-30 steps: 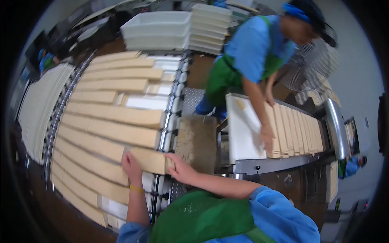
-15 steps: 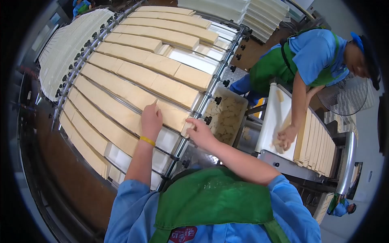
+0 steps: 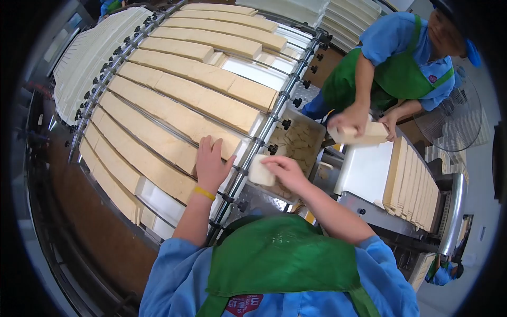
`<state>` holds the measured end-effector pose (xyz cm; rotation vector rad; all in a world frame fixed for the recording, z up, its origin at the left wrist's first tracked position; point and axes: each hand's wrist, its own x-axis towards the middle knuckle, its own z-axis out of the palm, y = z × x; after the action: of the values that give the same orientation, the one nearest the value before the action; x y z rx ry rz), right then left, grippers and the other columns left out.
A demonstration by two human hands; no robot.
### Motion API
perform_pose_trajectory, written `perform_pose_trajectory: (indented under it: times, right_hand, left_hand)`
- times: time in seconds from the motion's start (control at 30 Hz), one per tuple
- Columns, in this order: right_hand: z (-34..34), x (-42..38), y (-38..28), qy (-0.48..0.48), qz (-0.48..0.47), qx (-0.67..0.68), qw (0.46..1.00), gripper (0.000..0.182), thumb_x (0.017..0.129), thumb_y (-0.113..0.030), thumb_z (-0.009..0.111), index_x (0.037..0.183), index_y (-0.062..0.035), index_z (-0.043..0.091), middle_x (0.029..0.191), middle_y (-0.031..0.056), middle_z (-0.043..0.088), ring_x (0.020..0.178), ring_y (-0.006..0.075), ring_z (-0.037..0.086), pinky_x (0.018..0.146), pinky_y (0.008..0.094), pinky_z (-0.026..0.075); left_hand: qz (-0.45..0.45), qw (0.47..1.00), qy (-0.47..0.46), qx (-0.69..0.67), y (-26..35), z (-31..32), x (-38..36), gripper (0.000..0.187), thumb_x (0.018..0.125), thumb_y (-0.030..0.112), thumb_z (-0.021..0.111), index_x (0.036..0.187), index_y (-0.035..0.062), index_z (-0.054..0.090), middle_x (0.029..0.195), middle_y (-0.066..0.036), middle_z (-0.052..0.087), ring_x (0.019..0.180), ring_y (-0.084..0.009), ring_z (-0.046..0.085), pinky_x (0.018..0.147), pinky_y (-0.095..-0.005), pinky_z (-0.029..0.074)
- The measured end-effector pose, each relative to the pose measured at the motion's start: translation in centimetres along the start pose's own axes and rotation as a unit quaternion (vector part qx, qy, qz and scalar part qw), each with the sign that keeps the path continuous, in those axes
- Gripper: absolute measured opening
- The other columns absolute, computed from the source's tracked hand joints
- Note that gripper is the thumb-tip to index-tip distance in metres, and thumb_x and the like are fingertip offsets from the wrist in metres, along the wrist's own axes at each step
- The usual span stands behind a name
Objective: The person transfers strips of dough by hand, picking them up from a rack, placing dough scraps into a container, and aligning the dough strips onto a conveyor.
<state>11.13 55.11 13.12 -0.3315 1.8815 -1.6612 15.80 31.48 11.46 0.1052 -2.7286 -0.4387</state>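
Observation:
My left hand (image 3: 212, 165) lies with fingers stretched out on the near end of a long pale slab (image 3: 174, 122), which looks like dough or bread in layers. Between the thumb and fingers of my right hand (image 3: 288, 173) is a small, flat, squarish pale piece (image 3: 261, 170). It hangs just beyond the metal rail (image 3: 257, 142), above the edge of a bin (image 3: 319, 138) that holds many loose pale offcuts (image 3: 297, 138).
Several more long slabs (image 3: 185, 90) lie side by side in white lanes between metal rods. Black knobs (image 3: 287, 124) stick out along the rail. A co-worker (image 3: 388, 63) holds a pale block (image 3: 372, 132) over a side conveyor (image 3: 364, 169), beside upright sheets (image 3: 414, 185).
My right hand has pulled the small piece off the slab's end and over the rail. My left hand has flattened onto the slab. The co-worker has straightened and lifted a block.

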Motion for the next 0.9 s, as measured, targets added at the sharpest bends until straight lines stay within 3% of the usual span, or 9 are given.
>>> perform_pose_trajectory:
  times: [0.13,0.2,0.37,0.4,0.43,0.53,0.7,0.8,0.9]
  right_hand:
    - [-5.4,-3.6,4.9,0.104,-0.014,0.034,0.994,0.037,0.091,-0.017,0.06,0.126,-0.005,0.054,0.101,0.0056,0.063,0.09,0.013,0.058,0.078,0.026,0.046]
    - [-8.0,-5.9,7.3,0.121,0.11,0.019,0.986,0.038,0.092,-0.015,0.059,0.128,-0.0044,0.05,0.101,0.0072,0.063,0.089,0.0131,0.058,0.075,0.026,0.047]
    - [-11.4,-14.1,11.9,0.181,0.105,0.101,0.973,0.026,0.095,-0.015,0.055,0.116,-0.0001,0.054,0.094,0.0093,0.065,0.077,0.0146,0.062,0.067,0.0253,0.049]
    - [-11.7,-15.8,11.8,0.207,0.103,0.12,0.965,0.024,0.096,-0.017,0.054,0.114,0.0004,0.055,0.091,0.0094,0.065,0.076,0.0147,0.062,0.066,0.0249,0.048]
    - [-12.4,-17.3,13.0,0.234,0.083,0.139,0.959,0.023,0.096,-0.018,0.053,0.111,0.0,0.056,0.089,0.0091,0.065,0.075,0.0144,0.061,0.065,0.0246,0.048]
    - [-15.5,-21.8,16.3,0.321,0.044,0.203,0.924,0.02,0.097,-0.02,0.052,0.102,-0.0016,0.058,0.083,0.0078,0.064,0.07,0.0133,0.06,0.061,0.0239,0.045]
    - [-21.9,-27.7,19.4,0.492,0.078,0.309,0.81,0.02,0.097,-0.024,0.053,0.091,-0.0053,0.056,0.071,0.0031,0.056,0.06,0.0103,0.052,0.054,0.0227,0.04]
    - [-25.6,-30.0,22.3,0.565,0.053,0.263,0.781,0.016,0.096,-0.022,0.054,0.093,-0.0063,0.053,0.067,-0.0002,0.05,0.058,0.008,0.047,0.051,0.0204,0.038]
    - [-29.5,-31.8,25.8,0.581,0.064,0.253,0.771,0.036,0.093,-0.019,0.059,0.124,-0.0126,0.043,0.089,0.0036,0.054,0.064,0.008,0.048,0.054,0.0213,0.041]
  left_hand:
    - [-0.02,1.0,0.002,-0.023,-1.4,2.0,0.2,0.057,0.075,0.031,0.073,0.118,-0.0002,0.054,0.127,-0.029,0.047,0.121,-0.0448,0.042,0.104,-0.0497,0.034]
    - [-0.039,0.999,0.004,-0.022,-0.7,1.4,0.3,0.055,0.075,0.029,0.073,0.117,-0.0001,0.054,0.126,-0.029,0.047,0.121,-0.0447,0.042,0.103,-0.0489,0.034]
    - [-0.032,0.998,0.051,-0.009,2.5,0.4,0.6,0.042,0.073,0.022,0.072,0.108,0.0034,0.058,0.121,-0.023,0.053,0.117,-0.0404,0.046,0.099,-0.046,0.039]
    - [-0.025,0.998,0.057,-0.03,3.6,0.7,0.9,0.039,0.072,0.021,0.072,0.105,0.0042,0.059,0.119,-0.022,0.054,0.116,-0.0395,0.047,0.098,-0.0458,0.04]
    - [0.007,0.993,0.094,-0.071,5.3,0.6,1.7,0.025,0.073,0.017,0.069,0.094,0.0056,0.062,0.103,-0.017,0.062,0.103,-0.036,0.056,0.089,-0.0447,0.045]
    - [0.024,0.988,0.017,-0.149,11.3,2.3,2.8,0.015,0.077,0.017,0.064,0.085,0.0036,0.062,0.081,-0.015,0.062,0.081,-0.035,0.06,0.073,-0.0453,0.047]
    - [0.122,0.968,-0.06,-0.212,22.1,8.9,3.6,0.011,0.083,0.014,0.058,0.079,0.0037,0.058,0.074,-0.016,0.06,0.074,-0.0369,0.058,0.068,-0.0474,0.046]
    - [0.13,0.954,-0.086,-0.257,27.1,12.3,3.6,0.01,0.084,0.012,0.056,0.084,0.0031,0.061,0.08,-0.016,0.061,0.077,-0.0371,0.059,0.072,-0.0453,0.047]
    - [0.145,0.929,-0.137,-0.311,32.8,16.5,3.6,0.013,0.084,0.011,0.057,0.093,0.0032,0.064,0.088,-0.015,0.062,0.081,-0.0345,0.06,0.075,-0.0411,0.049]
